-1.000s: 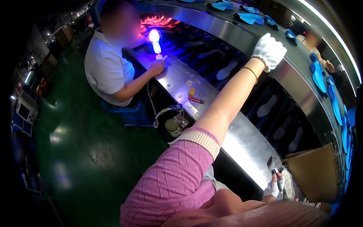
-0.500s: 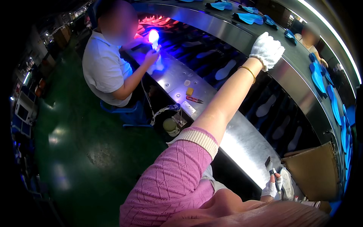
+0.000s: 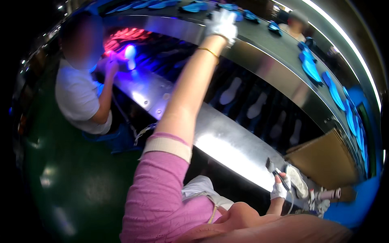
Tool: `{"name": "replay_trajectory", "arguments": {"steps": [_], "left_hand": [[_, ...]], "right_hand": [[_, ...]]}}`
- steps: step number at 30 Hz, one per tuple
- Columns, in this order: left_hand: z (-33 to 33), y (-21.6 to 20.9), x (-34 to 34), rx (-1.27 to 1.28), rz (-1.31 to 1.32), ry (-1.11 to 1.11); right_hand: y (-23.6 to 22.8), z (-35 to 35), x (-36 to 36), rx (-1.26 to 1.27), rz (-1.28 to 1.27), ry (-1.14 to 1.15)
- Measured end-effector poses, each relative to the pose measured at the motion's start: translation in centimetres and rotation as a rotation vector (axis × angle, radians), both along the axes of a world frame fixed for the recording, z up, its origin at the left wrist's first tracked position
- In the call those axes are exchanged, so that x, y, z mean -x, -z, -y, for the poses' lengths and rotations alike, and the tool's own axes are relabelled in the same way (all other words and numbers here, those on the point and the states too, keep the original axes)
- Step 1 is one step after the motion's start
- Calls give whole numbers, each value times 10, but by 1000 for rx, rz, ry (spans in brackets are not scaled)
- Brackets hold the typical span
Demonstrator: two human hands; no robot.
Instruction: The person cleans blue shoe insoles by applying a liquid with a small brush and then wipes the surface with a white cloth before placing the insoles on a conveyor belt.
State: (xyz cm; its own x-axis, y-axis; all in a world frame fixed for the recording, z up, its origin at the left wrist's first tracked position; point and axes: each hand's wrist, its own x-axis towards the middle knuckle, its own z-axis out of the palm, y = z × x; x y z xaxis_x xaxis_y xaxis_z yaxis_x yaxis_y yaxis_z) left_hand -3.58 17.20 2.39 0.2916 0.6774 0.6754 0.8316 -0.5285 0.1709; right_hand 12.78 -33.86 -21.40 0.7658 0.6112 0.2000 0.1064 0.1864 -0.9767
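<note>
My left arm is stretched far out, and my left hand, in a white knit glove, is over the edge of the conveyor belt. Its blurred fingers are right by a blue shoe-shaped piece, partly hidden; whether they touch it I cannot tell. At the lower right, my right hand, in a fingertip-less white glove, is closed around the dark handle of a brush. A thin pale cord hangs beside that hand. Next to it a white shoe sole lies on the metal bench.
Several blue shoe-shaped pieces line the curving belt. Pale soles lie in the dark space below it. A cardboard sheet stands at the right. A seated co-worker holds a glowing piece under blue light; another person is across the belt.
The view has turned, shifting the scene left and down. My left hand has reached farther along the belt, up to a blue piece. My right hand still holds the brush.
</note>
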Motion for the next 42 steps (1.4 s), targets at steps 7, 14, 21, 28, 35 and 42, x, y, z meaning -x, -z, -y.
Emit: {"name": "replay_trajectory", "arguments": {"steps": [7, 14, 21, 28, 35, 42], "left_hand": [[-74, -3, 44, 133, -4, -131], [-54, -35, 17, 183, -106, -190], [44, -38, 25, -316, -120, 395], [159, -57, 40, 275, 1392, 1068], [224, 37, 0, 1655, 1201, 1925], [310, 180, 6, 2307, 1438, 1395]], "right_hand": [[-30, -11, 23, 61, -103, 0], [-34, -2, 21, 46, -180, 20], [-38, 19, 21, 17, -87, 12], [-51, 29, 14, 7, -188, 40], [-36, 17, 20, -40, -243, 19], [-54, 18, 29, 19, -236, -15]]}}
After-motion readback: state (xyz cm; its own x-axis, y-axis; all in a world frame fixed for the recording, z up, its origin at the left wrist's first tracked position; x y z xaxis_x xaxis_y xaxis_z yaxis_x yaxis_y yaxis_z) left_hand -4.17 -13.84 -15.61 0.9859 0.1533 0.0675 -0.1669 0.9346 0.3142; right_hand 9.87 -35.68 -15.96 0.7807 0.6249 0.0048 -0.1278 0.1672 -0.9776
